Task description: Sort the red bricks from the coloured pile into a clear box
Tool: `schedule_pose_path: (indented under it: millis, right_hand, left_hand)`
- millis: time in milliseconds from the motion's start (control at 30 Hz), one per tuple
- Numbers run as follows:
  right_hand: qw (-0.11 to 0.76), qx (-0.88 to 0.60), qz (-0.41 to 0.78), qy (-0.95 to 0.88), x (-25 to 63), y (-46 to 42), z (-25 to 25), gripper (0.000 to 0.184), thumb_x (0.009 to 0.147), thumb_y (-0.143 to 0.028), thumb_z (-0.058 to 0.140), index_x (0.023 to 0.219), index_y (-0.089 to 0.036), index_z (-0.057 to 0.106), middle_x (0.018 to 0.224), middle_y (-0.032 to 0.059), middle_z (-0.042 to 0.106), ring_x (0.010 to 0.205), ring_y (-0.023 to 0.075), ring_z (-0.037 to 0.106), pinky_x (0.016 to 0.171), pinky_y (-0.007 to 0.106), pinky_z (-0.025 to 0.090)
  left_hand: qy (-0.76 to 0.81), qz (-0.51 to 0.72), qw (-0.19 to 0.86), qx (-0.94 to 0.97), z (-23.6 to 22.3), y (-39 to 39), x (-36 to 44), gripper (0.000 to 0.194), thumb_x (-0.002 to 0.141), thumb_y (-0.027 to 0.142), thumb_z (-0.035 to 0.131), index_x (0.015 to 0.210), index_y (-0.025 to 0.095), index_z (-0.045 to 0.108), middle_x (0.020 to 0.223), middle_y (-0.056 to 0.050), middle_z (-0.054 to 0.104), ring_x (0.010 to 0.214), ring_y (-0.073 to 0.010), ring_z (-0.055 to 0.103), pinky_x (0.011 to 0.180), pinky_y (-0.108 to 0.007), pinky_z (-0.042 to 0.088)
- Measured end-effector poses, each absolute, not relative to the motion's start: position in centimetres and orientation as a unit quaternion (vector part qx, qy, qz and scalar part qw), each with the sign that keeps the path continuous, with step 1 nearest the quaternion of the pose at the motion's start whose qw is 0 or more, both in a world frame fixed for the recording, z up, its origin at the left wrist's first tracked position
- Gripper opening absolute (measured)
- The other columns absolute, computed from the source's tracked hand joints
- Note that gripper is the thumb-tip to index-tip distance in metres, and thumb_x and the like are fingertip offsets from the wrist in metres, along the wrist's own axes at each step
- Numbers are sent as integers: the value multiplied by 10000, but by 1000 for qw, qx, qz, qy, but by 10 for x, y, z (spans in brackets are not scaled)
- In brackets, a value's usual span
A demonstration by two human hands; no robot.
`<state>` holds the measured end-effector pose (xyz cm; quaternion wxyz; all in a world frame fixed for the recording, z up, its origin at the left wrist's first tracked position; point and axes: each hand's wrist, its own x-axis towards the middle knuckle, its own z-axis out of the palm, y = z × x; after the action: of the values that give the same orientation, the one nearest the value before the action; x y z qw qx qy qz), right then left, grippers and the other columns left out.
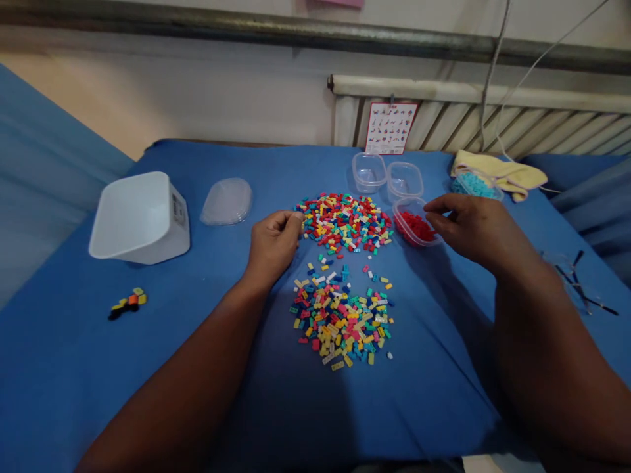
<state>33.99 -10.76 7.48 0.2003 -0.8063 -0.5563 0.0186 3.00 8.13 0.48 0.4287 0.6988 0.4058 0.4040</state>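
My left hand (276, 243) is closed at the left edge of a heap of small mixed-colour building bricks (345, 220), thumb against the curled fingers. Whatever it may hold is hidden. Over the right rim of a clear tub of red bricks (417, 226), my right hand (468, 226) hovers with its fingertips drawn together. I cannot make out a brick between them. Closer to me lies a second heap of mixed bricks (345, 315), with fewer red ones in it and a few loose bricks between the two heaps.
Two clear tubs (369, 172) stand behind the red one. A tub of light-blue bricks (476, 184) sits by a yellow cloth (497, 172). Glasses (582, 286) lie at right. Leftward are a white bin (140, 220), clear lids (227, 201) and several black, yellow and orange bricks (129, 303).
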Motion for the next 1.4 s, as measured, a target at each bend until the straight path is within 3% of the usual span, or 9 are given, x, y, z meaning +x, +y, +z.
schedule_pose_path:
  millis: [133, 267, 433, 1000, 1100, 1300, 1400]
  right_hand:
    - [226, -728, 65, -644, 295, -94, 67, 257, 1024, -311, 604, 1127, -225, 822, 1100, 77, 824, 954, 242, 749, 845, 342, 516]
    - [92, -715, 84, -688, 261, -82, 50, 259, 1062, -274, 566, 1128, -194, 804, 1079, 107, 792, 962, 256, 718, 747, 338, 430]
    - [47, -723, 61, -687, 254, -78, 42, 265, 1089, -294, 574, 1185, -201, 803, 1119, 115, 766, 1010, 268, 695, 721, 342, 374]
    - [-5, -694, 63, -717, 245, -72, 45, 339, 1142, -286, 481, 1174, -177, 801, 1093, 145, 754, 1031, 276, 697, 700, 343, 358]
    - [23, -704, 61, -707, 250, -71, 43, 325, 1128, -293, 497, 1180, -184, 800, 1103, 137, 783, 1020, 280, 715, 696, 346, 356]
    - [230, -688, 163, -669, 277, -77, 56, 246, 1061, -357, 596, 1072, -207, 790, 914, 31, 791, 795, 195, 698, 722, 306, 440]
    - [264, -700, 166, -643, 290, -83, 69, 259, 1043, -391, 604, 1011, -213, 790, 872, 19, 779, 754, 184, 680, 723, 306, 461]
  left_hand:
    - [408, 404, 424, 700, 3, 81, 30, 306, 1013, 389, 668, 790, 186, 724, 625, 5, 626, 535, -119, 523, 531, -254, 386]
    - [408, 408, 420, 701, 3, 81, 30, 299, 1007, 375, 676, 784, 185, 731, 624, 3, 632, 550, -123, 544, 549, -258, 396]
    - [405, 406, 429, 698, 5, 79, 32, 303, 1002, 355, 671, 757, 185, 723, 586, 8, 601, 532, -122, 505, 531, -263, 365]
    - [395, 408, 422, 706, 6, 79, 32, 310, 998, 362, 671, 743, 192, 715, 583, 8, 590, 544, -129, 504, 540, -272, 365]
    - [397, 404, 424, 706, 4, 79, 32, 323, 1006, 375, 664, 748, 187, 717, 583, 8, 588, 546, -128, 504, 540, -269, 365]
    - [396, 408, 425, 705, 1, 80, 31, 319, 1007, 383, 666, 763, 187, 728, 626, 2, 618, 575, -128, 519, 562, -270, 379]
    - [395, 409, 421, 707, 1, 80, 31, 308, 1004, 369, 665, 764, 189, 732, 616, 4, 611, 569, -128, 515, 560, -275, 377]
